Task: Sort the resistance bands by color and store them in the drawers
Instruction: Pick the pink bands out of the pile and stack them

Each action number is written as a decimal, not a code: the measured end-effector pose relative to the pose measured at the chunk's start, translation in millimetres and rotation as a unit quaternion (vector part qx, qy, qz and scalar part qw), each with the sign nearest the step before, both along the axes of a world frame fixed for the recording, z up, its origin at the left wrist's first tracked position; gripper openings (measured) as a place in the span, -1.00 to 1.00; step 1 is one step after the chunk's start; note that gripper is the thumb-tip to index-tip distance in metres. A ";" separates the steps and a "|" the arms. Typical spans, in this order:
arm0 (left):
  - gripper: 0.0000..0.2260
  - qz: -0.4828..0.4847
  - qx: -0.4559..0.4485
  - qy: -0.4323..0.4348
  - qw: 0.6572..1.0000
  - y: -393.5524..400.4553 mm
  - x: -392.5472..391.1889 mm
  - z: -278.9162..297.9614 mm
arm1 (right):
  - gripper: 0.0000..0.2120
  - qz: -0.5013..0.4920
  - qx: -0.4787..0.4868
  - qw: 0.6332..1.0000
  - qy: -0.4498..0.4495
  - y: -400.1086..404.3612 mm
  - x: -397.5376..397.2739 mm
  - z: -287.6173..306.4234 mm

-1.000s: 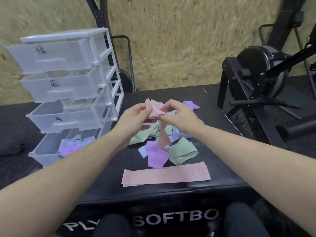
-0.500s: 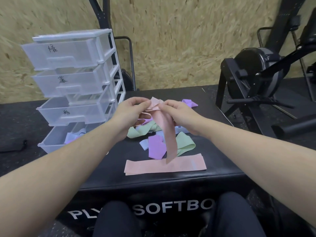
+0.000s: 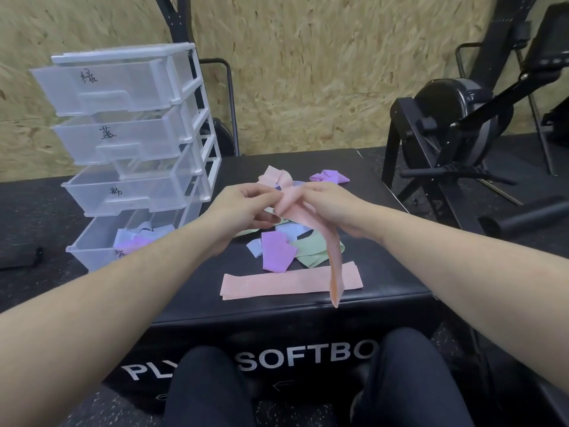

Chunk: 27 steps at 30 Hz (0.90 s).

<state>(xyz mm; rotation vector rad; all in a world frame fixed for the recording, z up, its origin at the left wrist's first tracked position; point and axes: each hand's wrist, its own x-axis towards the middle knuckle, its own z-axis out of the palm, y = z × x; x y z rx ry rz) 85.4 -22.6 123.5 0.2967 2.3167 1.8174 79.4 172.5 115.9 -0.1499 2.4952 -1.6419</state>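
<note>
- At frame centre I see my left hand (image 3: 243, 208) and right hand (image 3: 331, 208) both pinching one pink band (image 3: 326, 238).
- Its tail dangles over a flat pink band (image 3: 277, 283) lower down.

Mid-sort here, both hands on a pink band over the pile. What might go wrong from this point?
1. The pink band held by the left hand and right hand dangles over the flat pink band near the box's front edge; its tail may drag that one off.
2. The bottom drawer already holds lilac and pale blue bands together, so colours look mixed.
3. The four open drawers overhang forward; the unit may tip.
</note>
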 end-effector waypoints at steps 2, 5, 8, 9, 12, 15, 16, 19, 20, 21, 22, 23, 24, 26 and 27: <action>-0.89 0.050 -0.001 0.018 0.999 0.0 -0.7 -1.3 | -0.73 -0.002 0.013 1.000 -0.015 2.1 0.1 -3.8; -0.84 0.094 0.037 0.004 0.995 1.8 -2.5 0.1 | -0.78 -0.023 0.067 0.996 -0.046 3.2 0.0 -9.7; -0.76 0.047 0.041 -0.034 0.997 7.3 3.5 -3.3 | -0.80 -0.037 0.082 0.995 -0.049 2.9 3.1 -11.2; -0.79 0.035 0.024 -0.033 0.999 9.5 5.0 -7.1 | -0.76 -0.036 0.081 0.995 -0.051 3.1 3.7 -12.2; -0.84 0.047 -0.030 0.004 0.998 11.7 6.4 -15.1 | -0.68 -0.018 0.076 0.996 -0.052 5.0 5.5 -15.5; -0.82 0.068 -0.032 0.040 0.996 11.0 3.9 -14.3 | -0.57 0.030 0.077 0.996 -0.042 13.6 7.6 -19.0; -0.82 0.069 -0.022 0.050 0.996 11.0 3.1 -12.8 | -0.59 0.049 0.086 0.994 -0.044 17.2 9.4 -18.9; -0.82 0.089 -0.007 0.073 0.993 8.0 -2.3 -10.8 | -0.63 0.083 0.125 0.986 -0.068 30.2 8.3 -24.5; -0.82 0.100 -0.004 0.074 0.992 5.5 -4.7 -10.9 | -0.63 0.083 0.134 0.985 -0.074 34.5 7.0 -27.5; -0.82 0.112 -0.001 0.073 0.991 2.1 -7.4 -12.2 | -0.65 0.082 0.135 0.984 -0.080 39.0 6.2 -30.3; -0.83 0.126 0.002 0.070 0.990 -1.7 -9.5 -14.2 | -0.68 0.084 0.125 0.985 -0.087 43.2 5.9 -32.3; -0.83 0.138 0.004 0.065 0.988 -5.5 -11.3 -17.6 | -0.69 0.090 0.102 0.986 -0.092 47.6 5.1 -34.8; -0.82 0.147 0.004 0.059 0.987 -8.8 -12.4 -21.8 | -0.69 0.097 0.076 0.987 -0.099 51.5 4.6 -36.9; -0.83 0.154 -0.003 0.050 0.987 -13.6 -13.4 -31.9 | -0.63 0.112 0.047 0.986 -0.112 57.7 3.6 -40.7; -0.83 0.158 -0.004 0.046 0.986 -15.5 -13.9 -37.2 | -0.58 0.113 0.051 0.985 -0.118 60.6 3.2 -43.0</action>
